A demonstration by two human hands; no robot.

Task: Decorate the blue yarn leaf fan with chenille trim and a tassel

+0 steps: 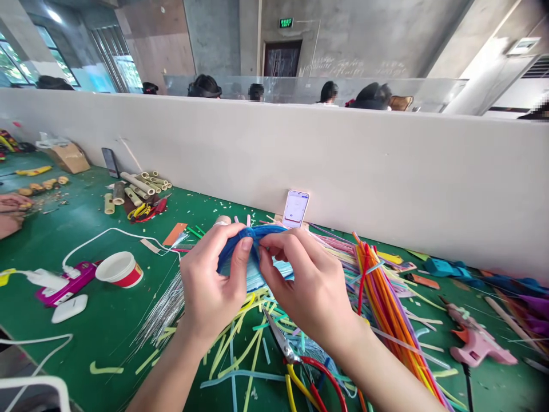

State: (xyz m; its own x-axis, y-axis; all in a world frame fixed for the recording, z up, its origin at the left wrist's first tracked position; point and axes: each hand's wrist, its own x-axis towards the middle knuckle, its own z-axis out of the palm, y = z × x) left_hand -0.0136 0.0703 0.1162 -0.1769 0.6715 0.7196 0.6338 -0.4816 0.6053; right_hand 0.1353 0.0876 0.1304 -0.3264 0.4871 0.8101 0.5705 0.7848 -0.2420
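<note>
Both hands are raised at the middle of the head view, holding a curved blue bundle of fuzzy stems (271, 229) that look like pipe cleaners. My left hand (210, 277) pinches its top between thumb and forefinger. Close beside that pinch, my right hand (311, 277) has its fingertips closed on the same bundle. Lighter blue strands (256, 278) show below it, between the hands. Scissors with red and yellow handles (292, 356) lie beneath, blades apart, among loose yellow and blue strips (240, 375). The right fingertips partly hide what they grip.
Orange and purple stems (388, 303) and a pink glue gun (482, 340) lie right. Thin wires (165, 309), a paper cup (120, 269) and a power strip (71, 283) are left. A phone (295, 207) leans on the white partition (364, 166). Another person's hand (12, 212) shows far left.
</note>
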